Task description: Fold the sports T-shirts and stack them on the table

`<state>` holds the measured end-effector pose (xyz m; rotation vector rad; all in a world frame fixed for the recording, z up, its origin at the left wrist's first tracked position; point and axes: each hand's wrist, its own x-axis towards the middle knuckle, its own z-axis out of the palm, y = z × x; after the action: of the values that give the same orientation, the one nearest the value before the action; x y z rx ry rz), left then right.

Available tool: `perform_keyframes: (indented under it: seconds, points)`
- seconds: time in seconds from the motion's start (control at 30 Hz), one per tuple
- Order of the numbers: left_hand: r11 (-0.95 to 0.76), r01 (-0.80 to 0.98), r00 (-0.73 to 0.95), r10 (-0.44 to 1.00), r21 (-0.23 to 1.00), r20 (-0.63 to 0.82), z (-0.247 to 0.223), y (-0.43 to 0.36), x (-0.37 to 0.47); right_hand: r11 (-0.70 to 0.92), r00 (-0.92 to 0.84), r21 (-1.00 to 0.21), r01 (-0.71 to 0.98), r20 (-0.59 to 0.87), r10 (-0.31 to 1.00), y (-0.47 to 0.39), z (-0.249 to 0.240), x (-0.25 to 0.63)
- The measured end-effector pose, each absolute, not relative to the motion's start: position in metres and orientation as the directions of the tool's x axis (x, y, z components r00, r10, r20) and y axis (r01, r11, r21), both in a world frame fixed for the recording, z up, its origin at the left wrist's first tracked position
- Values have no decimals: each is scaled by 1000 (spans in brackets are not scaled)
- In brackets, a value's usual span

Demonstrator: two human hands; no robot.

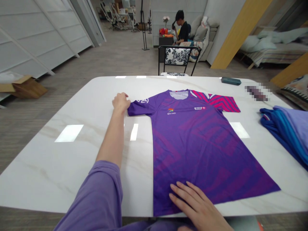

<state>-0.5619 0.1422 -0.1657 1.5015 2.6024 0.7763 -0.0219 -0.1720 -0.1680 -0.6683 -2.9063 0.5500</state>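
A purple short-sleeved T-shirt [190, 144] with pink stripes lies spread on a white marbled table [48, 166], its collar toward the far edge. My left hand [121, 102] is at the end of the shirt's left sleeve, its fingers closed on the sleeve edge. Near the shirt's bottom hem, my right hand [193, 203] rests flat on the fabric with its fingers stretched out. Two small logos show on the chest, and the right sleeve [227, 102] lies out flat with bright pink stripes.
Folded blue and lilac clothes [288, 128] lie at the table's right edge. A dark case [231, 81] and a blurred item [257, 93] are at the far right. Beyond the table stand a patterned chair [177, 56] and a seated person [182, 30].
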Motion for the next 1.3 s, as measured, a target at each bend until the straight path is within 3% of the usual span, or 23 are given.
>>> perform_keyframes:
  seconds: [0.13,0.23,0.43,0.57,0.7,0.83,1.07,1.3]
  points:
    - [16,885,-217,898,465,382,-167,154,-513,742,-764,-278,611,39,644,-125,-159,11]
    - [-190,866,25,941,463,338,-177,161,-453,624,-616,-203,754,108,780,-70,-165,53]
    - [-140,928,104,987,347,120,-200,180,-379,500,-483,-120,858,145,863,-11,-190,121]
    - [-192,932,176,981,307,80,-200,212,-376,494,-488,-82,865,85,869,-15,-201,132]
    - [-199,935,171,978,294,117,-189,218,-368,433,-419,-104,896,132,898,-22,-199,146]
    - [-236,934,175,957,269,232,-175,140,-337,368,-346,-128,921,162,924,-37,-197,168]
    - [-287,923,291,956,258,22,-190,-107,-297,352,-336,-102,930,149,930,-76,-216,186]
    - [-297,941,265,944,162,196,-199,-213,-279,344,-321,-121,931,177,930,-102,-220,190]
